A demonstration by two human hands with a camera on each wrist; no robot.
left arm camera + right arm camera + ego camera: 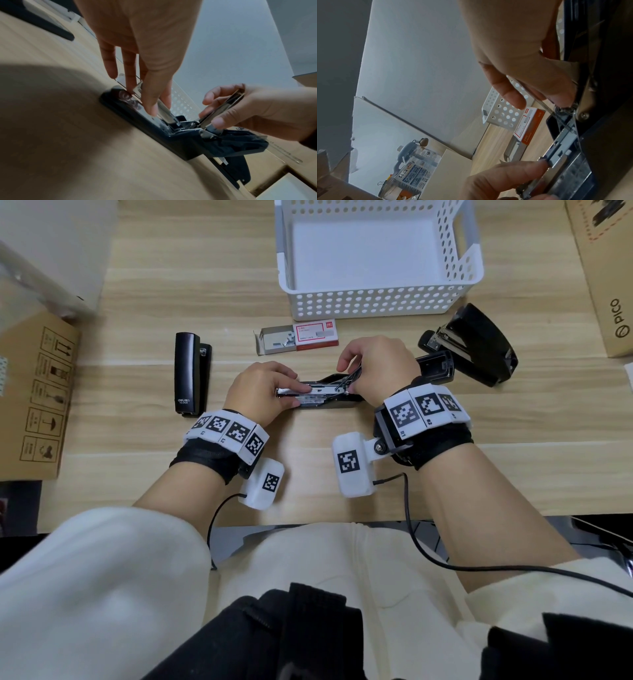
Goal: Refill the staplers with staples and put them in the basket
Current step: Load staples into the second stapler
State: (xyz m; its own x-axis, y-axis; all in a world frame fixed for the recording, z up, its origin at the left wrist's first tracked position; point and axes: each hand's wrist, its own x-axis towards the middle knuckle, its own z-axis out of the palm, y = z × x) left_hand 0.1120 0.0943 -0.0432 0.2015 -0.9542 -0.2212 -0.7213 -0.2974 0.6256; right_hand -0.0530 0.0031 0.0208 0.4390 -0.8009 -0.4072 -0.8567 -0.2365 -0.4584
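An opened black stapler [329, 405] lies at the table's centre, its cover [435, 368] folded back to the right. My left hand [299, 395] pinches the front of its silver magazine [164, 112] between thumb and fingers. My right hand [347, 378] pinches the raised metal pusher arm [226, 104] near the hinge. A closed black stapler [191, 374] lies at the left, and another black stapler [479, 344] lies open at the right. The red-and-white staple box [315, 335] lies open behind my hands. Beyond it stands the white perforated basket [376, 299] with nothing in it.
A cardboard box [37, 392] lies along the table's left edge and another cardboard box [603, 268] along the right. Black cables [411, 525] hang from my wrists over the front edge of the table. Bare wood lies between the left stapler and my hands.
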